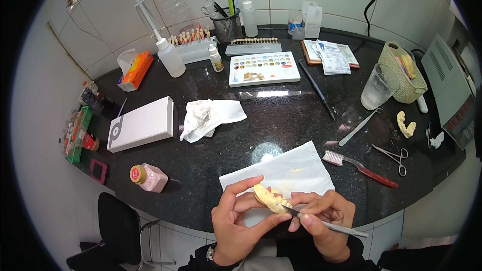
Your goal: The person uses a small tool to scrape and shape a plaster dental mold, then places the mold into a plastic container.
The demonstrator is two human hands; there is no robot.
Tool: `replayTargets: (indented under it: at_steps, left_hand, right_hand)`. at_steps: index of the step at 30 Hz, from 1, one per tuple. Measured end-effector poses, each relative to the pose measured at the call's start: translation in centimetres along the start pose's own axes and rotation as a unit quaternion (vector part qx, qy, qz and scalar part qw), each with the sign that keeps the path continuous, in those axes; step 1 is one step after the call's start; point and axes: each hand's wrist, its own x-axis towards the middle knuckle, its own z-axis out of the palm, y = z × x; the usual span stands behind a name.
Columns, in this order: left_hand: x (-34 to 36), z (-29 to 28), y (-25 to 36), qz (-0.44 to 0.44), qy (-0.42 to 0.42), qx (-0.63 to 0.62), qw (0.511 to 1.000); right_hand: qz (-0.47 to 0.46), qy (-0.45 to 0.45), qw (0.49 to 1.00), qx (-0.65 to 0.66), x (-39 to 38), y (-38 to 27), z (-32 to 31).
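Note:
Between the thumb and fingers of my left hand [242, 221] is a yellow plaster dental model [269, 198] with a row of teeth, held near the table's front edge. My right hand [325, 217] grips a scalpel [335, 228] by its metal handle. The dark pointed blade rests at the model's right end, by the teeth, close to my left thumb. Below both hands lies a white paper sheet [296, 163] with yellowish dust on it.
A toothbrush [361, 166], a hemostat [394, 159], tweezers [359, 129] and another plaster model [405, 124] lie to the right. At left are a pink powder bottle [149, 177] and a white box [141, 123]. A paint palette [264, 69] and a plastic cup [377, 88] stand farther back.

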Motion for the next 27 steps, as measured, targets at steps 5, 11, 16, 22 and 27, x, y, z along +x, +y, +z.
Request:
replayTargets:
  at_steps: [5, 11, 16, 22, 27]
  left_hand:
    - [0.00, 0.06, 0.01, -0.002, 0.004, -0.015, 1.000]
    - [0.07, -0.06, 0.02, 0.000, -0.006, -0.007, 1.000]
    - [0.08, -0.06, 0.07, -0.003, -0.008, -0.003, 1.000]
    - [0.24, -0.01, 0.17, -0.017, -0.010, 0.015, 1.000]
    - [0.16, -0.06, 0.21, -0.034, -0.008, 0.007, 0.999]
  right_hand:
    - [-0.025, 0.030, 0.999, -0.010, -0.08, 0.31, 0.29]
    - [-0.061, 0.018, 0.998, -0.029, -0.09, 0.44, 0.05]
    - [-0.054, 0.018, 0.998, -0.034, -0.04, 0.17, -0.07]
    - [-0.035, 0.018, 0.998, -0.039, 0.08, -0.05, -0.20]
    - [-0.019, 0.013, 0.999, -0.022, 0.08, -0.11, -0.17]
